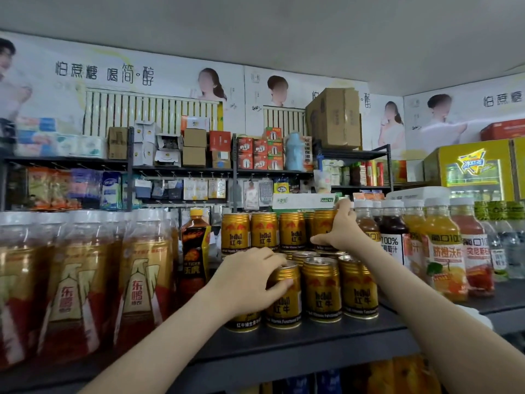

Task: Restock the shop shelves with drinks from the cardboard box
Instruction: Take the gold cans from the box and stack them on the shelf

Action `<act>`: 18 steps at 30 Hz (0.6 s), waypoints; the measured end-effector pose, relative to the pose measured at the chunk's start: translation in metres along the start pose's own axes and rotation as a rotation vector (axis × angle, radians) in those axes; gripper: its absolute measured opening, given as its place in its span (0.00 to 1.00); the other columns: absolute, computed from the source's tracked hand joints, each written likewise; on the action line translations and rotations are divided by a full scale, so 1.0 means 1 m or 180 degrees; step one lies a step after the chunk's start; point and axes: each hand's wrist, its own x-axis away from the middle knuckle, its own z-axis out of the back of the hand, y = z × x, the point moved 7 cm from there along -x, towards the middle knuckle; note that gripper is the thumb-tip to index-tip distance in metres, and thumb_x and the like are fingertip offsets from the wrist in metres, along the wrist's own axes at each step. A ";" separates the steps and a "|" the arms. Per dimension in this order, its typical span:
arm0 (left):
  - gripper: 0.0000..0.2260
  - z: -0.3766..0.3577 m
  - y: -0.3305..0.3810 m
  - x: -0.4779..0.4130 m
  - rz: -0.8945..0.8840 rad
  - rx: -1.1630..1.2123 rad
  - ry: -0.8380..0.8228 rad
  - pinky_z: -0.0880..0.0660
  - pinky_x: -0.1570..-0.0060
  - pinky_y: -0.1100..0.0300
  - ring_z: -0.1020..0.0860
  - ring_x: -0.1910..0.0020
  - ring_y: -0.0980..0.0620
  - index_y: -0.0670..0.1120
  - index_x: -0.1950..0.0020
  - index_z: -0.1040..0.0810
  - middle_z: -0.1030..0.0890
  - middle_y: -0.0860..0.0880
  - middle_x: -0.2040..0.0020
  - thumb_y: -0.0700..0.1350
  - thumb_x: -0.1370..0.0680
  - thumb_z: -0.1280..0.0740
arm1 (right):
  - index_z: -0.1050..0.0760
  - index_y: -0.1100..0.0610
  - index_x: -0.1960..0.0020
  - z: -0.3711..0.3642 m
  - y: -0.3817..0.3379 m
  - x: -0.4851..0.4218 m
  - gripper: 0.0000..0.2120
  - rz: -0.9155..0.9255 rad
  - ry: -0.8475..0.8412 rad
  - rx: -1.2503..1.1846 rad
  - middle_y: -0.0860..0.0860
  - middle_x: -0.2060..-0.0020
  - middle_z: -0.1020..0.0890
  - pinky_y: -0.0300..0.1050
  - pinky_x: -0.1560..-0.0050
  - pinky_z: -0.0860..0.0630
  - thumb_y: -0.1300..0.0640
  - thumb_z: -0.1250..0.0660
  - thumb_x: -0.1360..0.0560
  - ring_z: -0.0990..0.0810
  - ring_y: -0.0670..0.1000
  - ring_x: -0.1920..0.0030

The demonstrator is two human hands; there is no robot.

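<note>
- Head view: L hand (250, 275) curls over the top of a front-row Red Bull can (284, 302), standing on the dark shelf (312, 339).
- R hand (342, 227) grips an upper-row Red Bull can (322, 224) stacked on the lower cans, just beside the juice bottles (443, 251).

Top of front can (284, 302) partly hidden under left hand (250, 277); big bottles (71, 280) blurred; lower-shelf goods (397, 376) cut off.
</note>
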 end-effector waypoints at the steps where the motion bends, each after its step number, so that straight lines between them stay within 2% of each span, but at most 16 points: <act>1: 0.22 -0.001 0.001 0.004 -0.0083 -0.0034 0.0117 0.24 0.47 0.60 0.24 0.42 0.57 0.53 0.33 0.26 0.22 0.56 0.39 0.62 0.21 0.44 | 0.60 0.57 0.24 0.000 0.000 -0.001 0.54 -0.0001 -0.0049 0.0057 0.63 0.25 0.50 0.61 0.29 0.37 0.53 0.22 0.33 0.42 0.64 0.27; 5: 0.20 -0.008 0.001 0.010 -0.0312 -0.0240 0.0530 0.22 0.57 0.61 0.19 0.53 0.56 0.49 0.42 0.20 0.17 0.54 0.49 0.59 0.22 0.43 | 0.56 0.55 0.26 0.004 0.003 -0.002 0.51 0.0098 -0.0188 0.0018 0.62 0.27 0.45 0.60 0.31 0.35 0.53 0.22 0.33 0.40 0.62 0.29; 9: 0.19 -0.010 0.002 0.011 -0.0395 -0.0369 0.0647 0.22 0.57 0.61 0.19 0.54 0.55 0.48 0.43 0.19 0.17 0.53 0.50 0.58 0.22 0.42 | 0.55 0.56 0.26 0.009 0.009 0.002 0.49 0.0198 -0.0313 0.0117 0.61 0.28 0.42 0.58 0.31 0.34 0.53 0.23 0.32 0.37 0.61 0.29; 13: 0.20 -0.011 0.004 0.012 -0.0423 -0.0505 0.0718 0.22 0.58 0.59 0.19 0.55 0.53 0.46 0.44 0.19 0.16 0.51 0.52 0.57 0.23 0.42 | 0.52 0.53 0.27 0.011 0.014 0.010 0.44 0.0279 -0.0480 0.0162 0.61 0.30 0.41 0.57 0.33 0.31 0.58 0.25 0.30 0.36 0.62 0.32; 18: 0.19 -0.013 0.005 0.009 -0.0459 -0.0558 0.0715 0.23 0.60 0.59 0.19 0.57 0.53 0.46 0.44 0.20 0.17 0.51 0.53 0.57 0.23 0.42 | 0.55 0.50 0.26 0.010 0.014 0.017 0.45 0.0384 -0.0529 0.0424 0.62 0.28 0.43 0.58 0.32 0.32 0.59 0.26 0.29 0.35 0.63 0.30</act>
